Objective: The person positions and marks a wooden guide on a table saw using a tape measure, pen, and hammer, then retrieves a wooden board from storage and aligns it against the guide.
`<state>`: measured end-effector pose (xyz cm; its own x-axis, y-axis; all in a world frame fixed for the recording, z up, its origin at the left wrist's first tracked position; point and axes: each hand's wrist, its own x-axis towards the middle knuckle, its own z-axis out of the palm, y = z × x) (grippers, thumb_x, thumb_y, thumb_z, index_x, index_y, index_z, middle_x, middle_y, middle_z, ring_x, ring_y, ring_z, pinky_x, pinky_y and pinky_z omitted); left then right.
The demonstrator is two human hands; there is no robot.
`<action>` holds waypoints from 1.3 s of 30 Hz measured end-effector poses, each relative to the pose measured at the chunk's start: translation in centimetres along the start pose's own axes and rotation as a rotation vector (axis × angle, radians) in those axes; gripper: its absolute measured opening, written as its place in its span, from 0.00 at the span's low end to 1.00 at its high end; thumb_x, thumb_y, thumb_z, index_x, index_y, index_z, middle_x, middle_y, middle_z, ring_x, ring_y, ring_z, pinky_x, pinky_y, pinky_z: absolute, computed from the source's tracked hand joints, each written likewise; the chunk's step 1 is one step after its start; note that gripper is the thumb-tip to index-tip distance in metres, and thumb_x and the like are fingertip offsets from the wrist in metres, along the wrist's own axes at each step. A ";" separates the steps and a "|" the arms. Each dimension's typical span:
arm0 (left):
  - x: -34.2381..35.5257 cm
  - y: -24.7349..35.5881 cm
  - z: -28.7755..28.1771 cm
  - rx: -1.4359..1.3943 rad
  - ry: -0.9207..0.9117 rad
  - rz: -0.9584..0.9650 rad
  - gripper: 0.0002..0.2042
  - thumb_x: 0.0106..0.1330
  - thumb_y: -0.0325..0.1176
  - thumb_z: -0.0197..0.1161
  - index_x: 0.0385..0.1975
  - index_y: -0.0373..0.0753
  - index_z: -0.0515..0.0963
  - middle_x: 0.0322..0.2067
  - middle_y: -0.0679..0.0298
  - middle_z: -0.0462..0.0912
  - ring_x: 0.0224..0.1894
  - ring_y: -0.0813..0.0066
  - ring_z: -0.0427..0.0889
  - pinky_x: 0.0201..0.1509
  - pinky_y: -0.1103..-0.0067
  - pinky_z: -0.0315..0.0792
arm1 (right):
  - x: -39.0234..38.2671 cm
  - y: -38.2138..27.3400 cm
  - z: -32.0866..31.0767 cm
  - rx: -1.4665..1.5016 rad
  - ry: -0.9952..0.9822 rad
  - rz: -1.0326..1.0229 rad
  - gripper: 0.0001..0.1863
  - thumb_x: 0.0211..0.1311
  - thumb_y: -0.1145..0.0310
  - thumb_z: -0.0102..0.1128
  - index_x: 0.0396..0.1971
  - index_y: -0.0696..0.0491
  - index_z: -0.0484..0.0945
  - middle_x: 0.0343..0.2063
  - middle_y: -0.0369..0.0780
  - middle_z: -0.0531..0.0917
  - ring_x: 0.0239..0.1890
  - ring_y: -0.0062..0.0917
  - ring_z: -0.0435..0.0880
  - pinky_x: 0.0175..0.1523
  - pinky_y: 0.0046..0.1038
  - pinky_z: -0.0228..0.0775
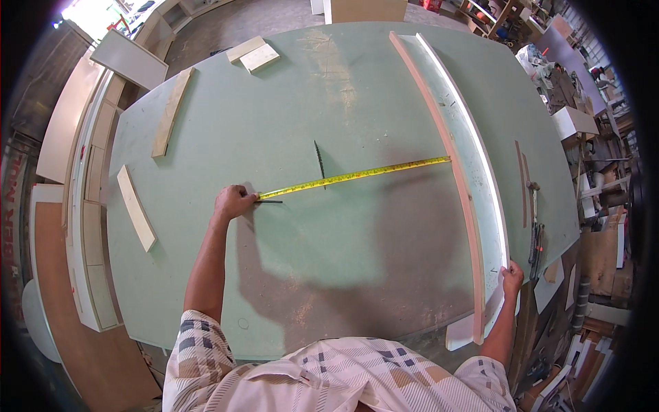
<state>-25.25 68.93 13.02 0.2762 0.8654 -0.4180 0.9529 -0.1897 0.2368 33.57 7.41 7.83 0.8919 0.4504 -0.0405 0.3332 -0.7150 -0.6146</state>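
My left hand point(235, 201) is closed around the near end of a yellow measuring tape point(357, 175). The blade runs out to the right, and its far end meets a long brown wooden strip point(449, 147). That strip forms one side of a long channel-like frame with a white edge board point(473, 130). Near the bottom right, my right hand point(511, 278) grips the white edge board. A dark spiral drill bit point(318, 152) lies across the table under the tape. Beside my left fingers lies a thin dark rod point(272, 202), its kind unclear.
The large green tabletop point(343, 254) carries pale wood offcuts, including one board point(171, 113) at far left and another point(136, 209) nearer. A hammer point(534, 206) and other tools lie right of the frame. Cabinets point(89, 199) stand along the left; cluttered shelves are at right.
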 end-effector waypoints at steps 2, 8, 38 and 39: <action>0.1 -0.2 0.0 0.007 0.003 -0.001 0.24 0.53 0.55 0.65 0.32 0.37 0.84 0.31 0.55 0.85 0.38 0.60 0.83 0.45 0.68 0.74 | -0.2 -0.5 0.0 -0.025 -0.008 0.003 0.15 0.49 0.84 0.58 0.40 0.60 0.81 0.26 0.32 0.79 0.28 0.17 0.74 0.36 0.21 0.66; 0.2 -0.4 0.2 0.005 0.008 0.003 0.24 0.53 0.56 0.65 0.32 0.37 0.85 0.32 0.54 0.85 0.39 0.59 0.83 0.45 0.68 0.74 | -0.2 -0.8 -0.3 -0.075 -0.014 0.003 0.14 0.48 0.81 0.61 0.38 0.59 0.81 0.26 0.37 0.83 0.28 0.21 0.78 0.38 0.25 0.69; 3.3 -1.5 4.7 -0.211 -0.001 0.198 0.19 0.57 0.44 0.65 0.18 0.30 0.77 0.11 0.62 0.72 0.14 0.75 0.71 0.19 0.73 0.65 | -2.0 -1.2 -1.5 -0.282 0.311 -0.020 0.13 0.42 0.68 0.69 0.31 0.53 0.81 0.23 0.44 0.81 0.30 0.41 0.81 0.36 0.38 0.72; 3.5 -1.7 4.7 -0.206 0.008 0.207 0.19 0.57 0.44 0.65 0.18 0.30 0.77 0.11 0.62 0.72 0.14 0.75 0.71 0.19 0.73 0.65 | -1.8 -1.1 -1.4 -0.316 0.311 0.000 0.13 0.42 0.67 0.69 0.31 0.52 0.80 0.24 0.44 0.81 0.31 0.41 0.82 0.37 0.39 0.72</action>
<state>-25.35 70.12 7.05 0.4606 0.8219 -0.3351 0.8305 -0.2657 0.4896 31.98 6.65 9.68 0.9254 0.3027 0.2281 0.3672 -0.8652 -0.3416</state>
